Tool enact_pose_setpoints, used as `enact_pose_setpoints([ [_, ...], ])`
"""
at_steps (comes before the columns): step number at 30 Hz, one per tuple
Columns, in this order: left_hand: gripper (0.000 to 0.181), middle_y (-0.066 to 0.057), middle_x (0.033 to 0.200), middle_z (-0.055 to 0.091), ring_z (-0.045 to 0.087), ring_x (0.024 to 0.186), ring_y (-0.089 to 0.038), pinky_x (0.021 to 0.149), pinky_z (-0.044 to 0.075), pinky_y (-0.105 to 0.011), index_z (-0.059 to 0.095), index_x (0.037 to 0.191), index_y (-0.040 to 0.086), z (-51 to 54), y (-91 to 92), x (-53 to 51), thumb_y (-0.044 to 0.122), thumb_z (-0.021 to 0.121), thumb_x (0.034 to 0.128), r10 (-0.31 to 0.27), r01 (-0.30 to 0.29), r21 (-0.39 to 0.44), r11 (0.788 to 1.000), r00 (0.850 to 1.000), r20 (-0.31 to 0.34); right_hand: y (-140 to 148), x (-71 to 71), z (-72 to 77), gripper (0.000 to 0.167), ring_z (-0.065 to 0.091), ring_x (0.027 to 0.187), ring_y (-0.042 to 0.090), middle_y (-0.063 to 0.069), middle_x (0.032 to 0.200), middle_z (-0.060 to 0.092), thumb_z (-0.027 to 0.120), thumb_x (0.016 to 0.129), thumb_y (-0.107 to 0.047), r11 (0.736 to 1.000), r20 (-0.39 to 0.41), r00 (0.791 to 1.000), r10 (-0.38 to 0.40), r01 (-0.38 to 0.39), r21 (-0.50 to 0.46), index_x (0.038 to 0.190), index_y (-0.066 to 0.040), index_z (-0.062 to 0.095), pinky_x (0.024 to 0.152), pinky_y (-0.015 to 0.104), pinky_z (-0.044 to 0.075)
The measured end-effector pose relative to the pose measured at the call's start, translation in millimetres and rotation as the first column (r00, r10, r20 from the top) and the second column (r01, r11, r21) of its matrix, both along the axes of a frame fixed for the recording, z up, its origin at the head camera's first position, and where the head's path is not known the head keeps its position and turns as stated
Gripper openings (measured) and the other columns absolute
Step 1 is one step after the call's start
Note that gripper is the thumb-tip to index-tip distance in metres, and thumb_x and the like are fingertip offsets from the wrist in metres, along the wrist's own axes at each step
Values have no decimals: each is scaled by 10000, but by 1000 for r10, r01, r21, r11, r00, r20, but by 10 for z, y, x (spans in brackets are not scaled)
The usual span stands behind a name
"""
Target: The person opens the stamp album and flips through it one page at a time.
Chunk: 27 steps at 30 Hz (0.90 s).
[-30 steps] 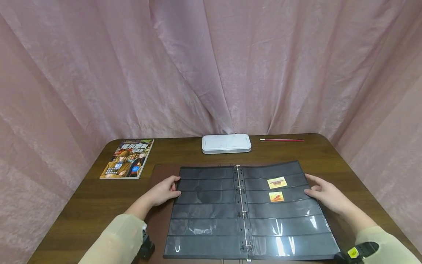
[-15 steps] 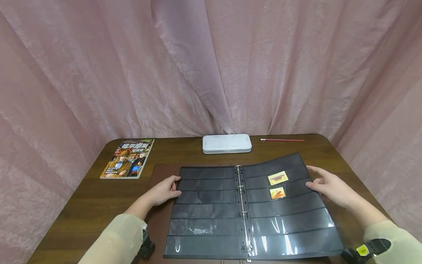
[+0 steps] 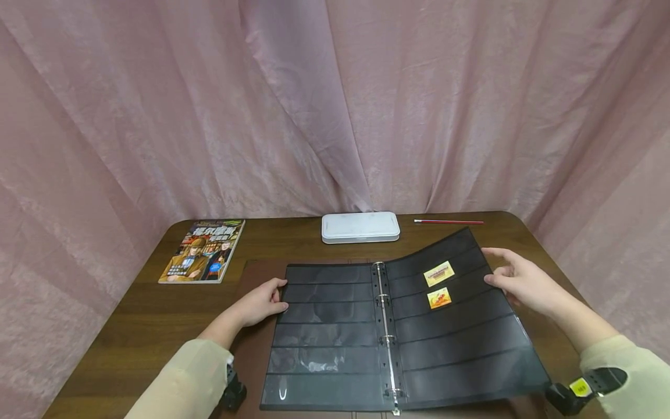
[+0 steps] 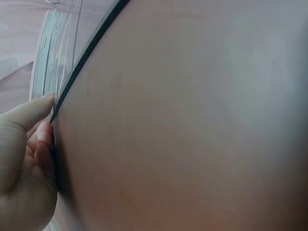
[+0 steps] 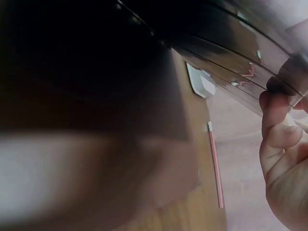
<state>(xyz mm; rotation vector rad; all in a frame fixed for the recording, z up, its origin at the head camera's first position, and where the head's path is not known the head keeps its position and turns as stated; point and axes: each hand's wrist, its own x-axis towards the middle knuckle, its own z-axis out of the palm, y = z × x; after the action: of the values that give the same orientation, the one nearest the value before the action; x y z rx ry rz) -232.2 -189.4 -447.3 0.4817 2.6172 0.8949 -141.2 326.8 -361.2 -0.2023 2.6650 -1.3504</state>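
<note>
A ring-binder album with a brown cover (image 3: 251, 349) lies spread in the head view. Its left black pocket page (image 3: 324, 334) lies nearly flat, and my left hand (image 3: 260, 304) pinches that outer edge between thumb and fingers. My right hand (image 3: 528, 285) pinches the outer edge of the right pocket page (image 3: 460, 343), which is raised and curves up from the metal rings (image 3: 387, 340). Two small yellow and orange cards (image 3: 438, 273) sit in its upper pockets. In the right wrist view, the fingers (image 5: 276, 113) are at the edge of the lifted page.
A white case (image 3: 360, 227) stands at the table's back, with a red pencil (image 3: 448, 222) to its right. An illustrated book (image 3: 202, 252) lies at the back left. Pink curtains (image 3: 335, 116) hang behind the wooden table (image 3: 120, 343).
My right hand has moved up, raising the right page so that it tilts more and its cards shift upward. The left hand has stayed in place.
</note>
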Motion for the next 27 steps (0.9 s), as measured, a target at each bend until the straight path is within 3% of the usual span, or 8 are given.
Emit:
enact_pose_setpoints([
  [16,576,-30,746,463,406,606,-149,576,339,-269,386,1383,-18,-26,-21,-21,161,643,900,-6,6,14,1000,1000,-16,-156,-65,193,604,382,438,108,11,674,472,580,939,-200,996,-20,1000,13,-15,-84,1345,27,195,358,274,304],
  [27,570,-33,745,464,418,625,-153,592,347,-279,403,1371,-28,-23,3,-11,139,655,888,1,-1,15,1000,1000,-27,-325,-94,352,538,405,479,122,26,725,508,579,941,-210,993,-40,998,44,-48,-107,1299,18,248,417,298,356],
])
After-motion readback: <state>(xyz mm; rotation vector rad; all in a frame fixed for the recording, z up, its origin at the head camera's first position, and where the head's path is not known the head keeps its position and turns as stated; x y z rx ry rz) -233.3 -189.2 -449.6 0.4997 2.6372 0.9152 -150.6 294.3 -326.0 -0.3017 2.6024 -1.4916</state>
